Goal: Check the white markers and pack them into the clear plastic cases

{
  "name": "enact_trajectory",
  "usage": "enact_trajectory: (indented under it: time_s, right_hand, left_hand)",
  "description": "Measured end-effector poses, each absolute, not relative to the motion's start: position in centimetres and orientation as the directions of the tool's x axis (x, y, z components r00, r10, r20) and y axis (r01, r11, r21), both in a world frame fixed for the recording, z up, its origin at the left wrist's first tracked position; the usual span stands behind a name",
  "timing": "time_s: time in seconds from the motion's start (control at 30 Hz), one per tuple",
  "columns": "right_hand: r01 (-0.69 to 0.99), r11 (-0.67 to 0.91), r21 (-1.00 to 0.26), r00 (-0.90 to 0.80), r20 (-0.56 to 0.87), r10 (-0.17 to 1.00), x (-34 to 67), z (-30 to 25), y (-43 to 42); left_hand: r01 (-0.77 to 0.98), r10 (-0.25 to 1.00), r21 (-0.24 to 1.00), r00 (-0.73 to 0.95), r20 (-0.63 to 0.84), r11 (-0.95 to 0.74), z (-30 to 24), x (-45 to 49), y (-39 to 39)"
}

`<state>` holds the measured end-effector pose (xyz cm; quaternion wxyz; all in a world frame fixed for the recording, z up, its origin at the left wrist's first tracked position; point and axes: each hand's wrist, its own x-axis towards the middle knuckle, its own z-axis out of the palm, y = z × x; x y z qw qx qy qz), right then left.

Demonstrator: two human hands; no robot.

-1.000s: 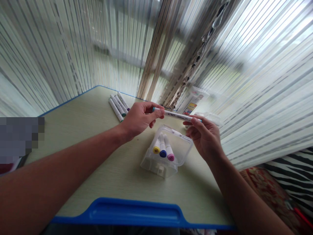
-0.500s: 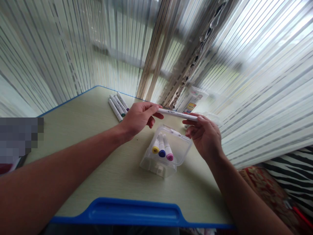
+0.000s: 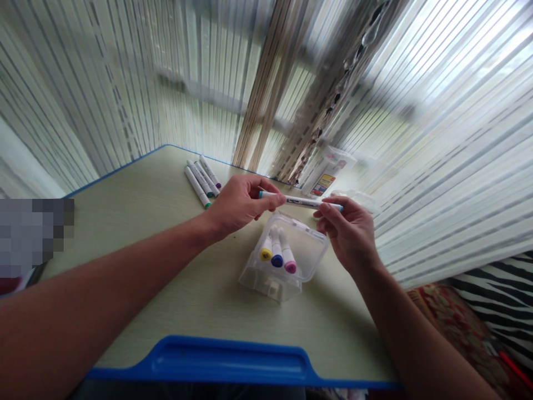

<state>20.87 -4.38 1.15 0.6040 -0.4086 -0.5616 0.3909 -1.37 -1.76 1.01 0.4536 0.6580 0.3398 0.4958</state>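
Note:
Between my two hands a white marker (image 3: 302, 201) with teal ends lies almost level above the table. My left hand (image 3: 245, 203) is closed on its left part, and my right hand (image 3: 350, 225) pinches it near the right end. Just below stands a clear plastic case (image 3: 270, 286) with its lid up. Inside are a yellow-ended marker (image 3: 266, 253), a dark blue-ended marker (image 3: 277, 259) and a pink-ended marker (image 3: 290, 266). Left of my left hand, several white markers (image 3: 195, 183) with green, teal and purple ends lie side by side on the table.
The pale table (image 3: 137, 266) has a blue front tray edge (image 3: 229, 361). Clear packaging (image 3: 327, 178) with a coloured label lies at the back right, behind my right hand. String curtains (image 3: 200, 72) hang along the far edge. Zebra-striped cloth (image 3: 499, 294) is at the right.
Both hands have shifted their hold on the marker. Its teal ends now show past the fingers, and it sits slightly lower. The case and the other markers have stayed put.

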Motion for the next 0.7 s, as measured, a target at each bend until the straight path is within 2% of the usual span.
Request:
enact_trajectory:
  time_s: [0.23,0.7]
  right_hand:
    - [-0.047,0.342,-0.939,0.061,0.339,0.939,20.88,1.23,-4.29]
    - [-0.098,0.341,-0.935,0.037,0.339,0.940,21.20,1.20,-4.07]
  left_hand:
    - [-0.068,0.905,0.942,0.260,0.336,-0.329,0.98,-1.24,-1.57]
    - [-0.251,0.954,0.958,0.228,0.196,-0.137,1.16,-1.06,-1.45]
